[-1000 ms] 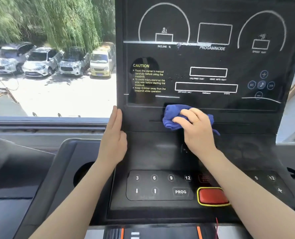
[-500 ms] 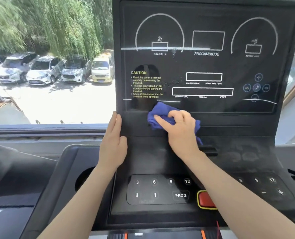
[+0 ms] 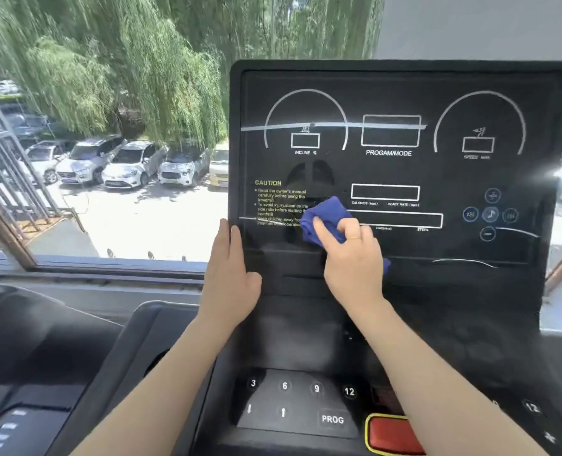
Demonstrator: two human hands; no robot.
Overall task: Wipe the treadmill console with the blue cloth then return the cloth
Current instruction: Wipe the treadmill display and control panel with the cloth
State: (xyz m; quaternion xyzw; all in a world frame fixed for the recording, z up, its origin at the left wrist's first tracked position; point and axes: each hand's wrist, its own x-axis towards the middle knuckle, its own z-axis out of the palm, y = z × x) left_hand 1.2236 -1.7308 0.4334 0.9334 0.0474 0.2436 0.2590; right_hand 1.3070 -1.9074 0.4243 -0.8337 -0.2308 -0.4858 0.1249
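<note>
Two hands work here: the right hand presses the bunched blue cloth against the treadmill console, fingers curled around it; soft, light, best gripped by its bunched middle. Left hand rests flat, fingers straight.

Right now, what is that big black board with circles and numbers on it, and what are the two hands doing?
The picture comes from a camera worn on a person's head, looking down at their own arms. The black board is the treadmill console, the panel of a running machine, with drawn boxes for speed, incline and calories, and yellow caution writing. Below it sit number buttons and a red stop button. The right hand holds a bunched-up blue cloth and presses it on the lower part of the panel, beside the caution writing. The left hand rests flat against the console's left edge. To the left is a window showing trees and parked cars outside.
</note>
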